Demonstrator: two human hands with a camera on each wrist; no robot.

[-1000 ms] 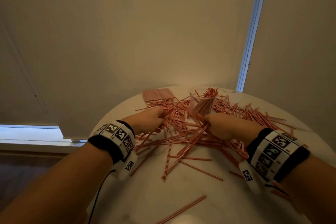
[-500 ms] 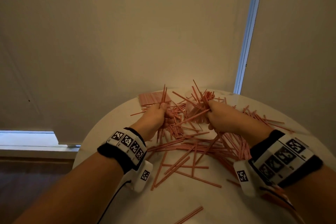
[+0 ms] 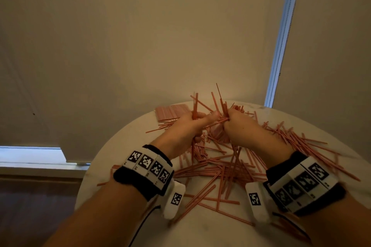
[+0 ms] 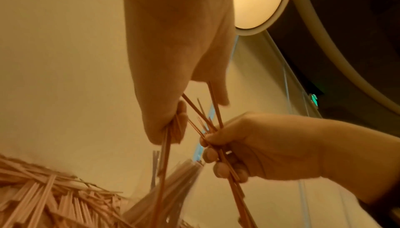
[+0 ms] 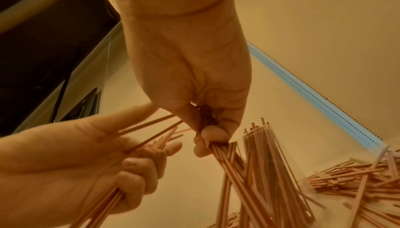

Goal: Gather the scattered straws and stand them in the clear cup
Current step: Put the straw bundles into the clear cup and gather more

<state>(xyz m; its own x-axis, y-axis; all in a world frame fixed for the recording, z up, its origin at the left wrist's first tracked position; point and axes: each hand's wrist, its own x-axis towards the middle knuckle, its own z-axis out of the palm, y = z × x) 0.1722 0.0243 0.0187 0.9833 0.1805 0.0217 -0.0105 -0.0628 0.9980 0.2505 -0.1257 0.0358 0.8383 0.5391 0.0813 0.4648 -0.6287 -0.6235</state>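
Observation:
Thin red-striped straws (image 3: 220,168) lie scattered over a round white table (image 3: 200,232). My left hand (image 3: 188,126) is raised above the pile and grips a small bunch of straws (image 4: 164,163) that stick out above and below the fist. Close beside it, my right hand (image 3: 239,124) grips another bunch (image 5: 225,159). The two bunches cross between the hands. The clear cup (image 5: 266,146) stands just below and beyond the right hand with several straws upright in it. In the head view the hands hide most of the cup.
A flat pack of the same straws (image 3: 171,112) lies at the table's far left edge. Loose straws spread densely to the right (image 3: 297,142) and a few lie near the front edge (image 3: 212,200). A blind-covered wall rises just behind the table.
Both hands closed on straws in the pile, lifted them off the table and drew together above the cup. The head camera tilted down slightly.

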